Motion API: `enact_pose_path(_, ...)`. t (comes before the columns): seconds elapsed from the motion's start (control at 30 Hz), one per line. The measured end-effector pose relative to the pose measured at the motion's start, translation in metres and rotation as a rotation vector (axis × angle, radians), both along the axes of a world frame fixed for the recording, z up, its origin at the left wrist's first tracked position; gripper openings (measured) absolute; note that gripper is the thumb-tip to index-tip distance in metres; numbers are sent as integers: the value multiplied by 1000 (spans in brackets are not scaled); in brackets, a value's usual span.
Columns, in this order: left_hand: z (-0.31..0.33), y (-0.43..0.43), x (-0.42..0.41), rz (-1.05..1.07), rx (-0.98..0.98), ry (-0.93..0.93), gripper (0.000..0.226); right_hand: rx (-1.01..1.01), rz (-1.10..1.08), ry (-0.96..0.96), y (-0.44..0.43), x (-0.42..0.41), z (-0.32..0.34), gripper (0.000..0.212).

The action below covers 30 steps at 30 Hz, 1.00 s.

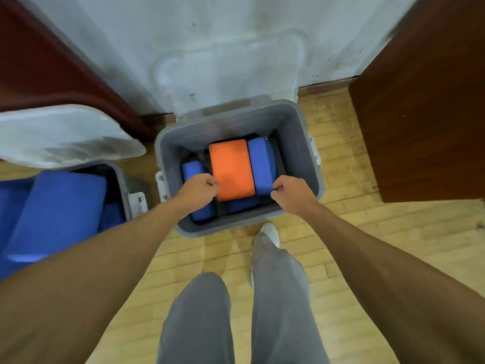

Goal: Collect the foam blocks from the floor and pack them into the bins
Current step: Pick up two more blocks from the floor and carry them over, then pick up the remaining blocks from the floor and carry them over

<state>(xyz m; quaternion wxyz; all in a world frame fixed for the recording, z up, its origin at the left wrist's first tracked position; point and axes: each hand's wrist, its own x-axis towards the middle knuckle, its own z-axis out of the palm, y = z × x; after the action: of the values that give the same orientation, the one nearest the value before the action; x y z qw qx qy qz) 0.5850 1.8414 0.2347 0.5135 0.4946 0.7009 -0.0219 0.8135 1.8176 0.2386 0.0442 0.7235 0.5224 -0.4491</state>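
Two hands of yours are reaching down into the open grey plastic bin (301,153), which is standing on the yellow wooden floor (354,232) close to the white wall (157,35).

Inside the bin, a flat orange foam block (231,169) is lying in the middle, on top of the rest. A narrow blue foam block (194,170) is sitting along the bin's left wall. A rounded blue foam block (262,164) is standing on edge between the orange foam block and the bin's right wall. A third blue foam piece (241,204) is showing under the orange block's near edge.

Your left hand (199,189) is hovering over the narrow blue foam block with its fingers curled, right at the orange block's near left corner; I cannot tell whether it is gripping anything. Your right hand (291,191) is pinching the near end of the rounded blue foam block between thumb and curled fingers.

Behind the bin, a clear plastic lid (228,69) is leaning against the wall. At the left edge, a second grey bin (122,179) is holding large blue foam blocks (60,206), with a blurred whitish lid (65,135) showing over its far side. Your white shoe (271,232) is resting just beside the first bin's near wall.
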Motion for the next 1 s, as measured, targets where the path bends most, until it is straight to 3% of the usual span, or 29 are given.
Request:
enact_pose_path(0.2, 217, -88, -50, -69, -4, -107, 19, 63, -126, 84, -89, -40, 204, 24)
enact_pose_path(0.37, 331, -183, -102, 131, 67, -187, 18, 97, -199, 157, -171, -70, 310, 21)
enact_pose_path(0.53, 351, -295, -143, 535, 34, -248, 16, 50, -226, 301, -254, -82, 337, 17)
enact_pose_path(0.67, 337, -398, -149, 734, 34, -231, 19, -45, -281, 377, -321, -67, 324, 21)
enact_pose_path(1.0, 335, -660, -111, 1202, -31, -194, 19, -285, 25, 241, -461, -49, 304, 16)
